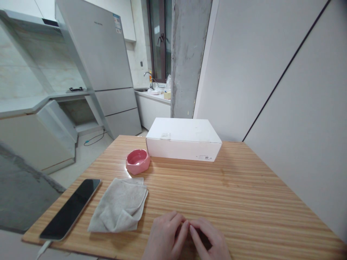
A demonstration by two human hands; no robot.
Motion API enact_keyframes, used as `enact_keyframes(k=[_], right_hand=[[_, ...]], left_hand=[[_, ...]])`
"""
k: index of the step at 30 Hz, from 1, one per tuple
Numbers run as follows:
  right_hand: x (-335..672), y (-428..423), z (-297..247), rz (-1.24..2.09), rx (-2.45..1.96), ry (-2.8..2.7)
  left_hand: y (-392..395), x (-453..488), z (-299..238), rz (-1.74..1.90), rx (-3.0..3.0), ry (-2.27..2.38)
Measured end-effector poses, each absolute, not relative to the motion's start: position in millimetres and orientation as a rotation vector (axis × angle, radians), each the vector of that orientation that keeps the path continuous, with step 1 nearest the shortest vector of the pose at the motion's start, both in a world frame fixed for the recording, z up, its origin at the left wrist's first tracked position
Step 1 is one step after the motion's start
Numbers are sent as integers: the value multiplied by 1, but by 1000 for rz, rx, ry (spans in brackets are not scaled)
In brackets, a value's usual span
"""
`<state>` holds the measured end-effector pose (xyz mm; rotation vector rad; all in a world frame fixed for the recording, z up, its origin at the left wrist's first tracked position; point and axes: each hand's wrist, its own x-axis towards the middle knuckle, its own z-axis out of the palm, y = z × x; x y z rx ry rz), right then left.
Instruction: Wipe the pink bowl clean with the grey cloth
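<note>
Both hands are low at bottom ctr of view, backs up, wrists cut off by the frame. L hand (164,236) angles up & to the R, R hand (213,238) angles up & to the L; fingertips meet in the middle, fingers bent, small dark gaps under them. Can't tell if anything tiny is pinched btwn the tips, so grip state is unclear.

Grey cloth (119,206), folded, lies flat on the counter (230,198) just L of the L hand & a bit farther out, not touching. Its layered R edge faces the hands. Pink bowl (138,162) sits upright just past the cloth's far edge; white box (184,130) is right beside the bowl, straight out from the hands & well apart, nr the far edge.

Phone (72,209), dark screen up, is L of the cloth, close to the counter's L edge, w/ white cable (43,249) at its near end. Near edge shows at lower L, below cloth & phone. Wide strip of wood btwn hands & box; more wood runs from R hand to the R edge, w/ white wall (303,119) alongside.
</note>
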<state>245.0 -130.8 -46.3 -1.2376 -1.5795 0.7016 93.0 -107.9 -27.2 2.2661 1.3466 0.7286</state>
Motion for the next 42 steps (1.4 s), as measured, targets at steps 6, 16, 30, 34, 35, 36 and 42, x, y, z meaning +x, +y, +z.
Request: enact_keyframes(k=[6, 16, 30, 34, 35, 36, 42], right_hand=[[245, -130, -49, 682, -1254, -1598], [243, -130, -46, 670, -1252, -1590], [244, -130, -42, 653, -1320, -1549], [245, -130, -43, 664, -1332, -1544], [245, -130, -43, 663, -1336, -1544], [245, -131, -43, 663, -1337, -1544], [246, -131, -38, 690, -1314, -1560]], left_hand=[[-108, 93, -25, 730, 2261, 1339], [-107, 94, -26, 765, 2321, 1351], [-120, -36, -47, 763, 2636, 1932], [-124, -53, -49, 624, 2500, 1959], [-123, -51, -43, 599, 2446, 1981], [-121, -47, -35, 566, 2381, 1995], [-51, -37, 20, 894, 2077, 1987]])
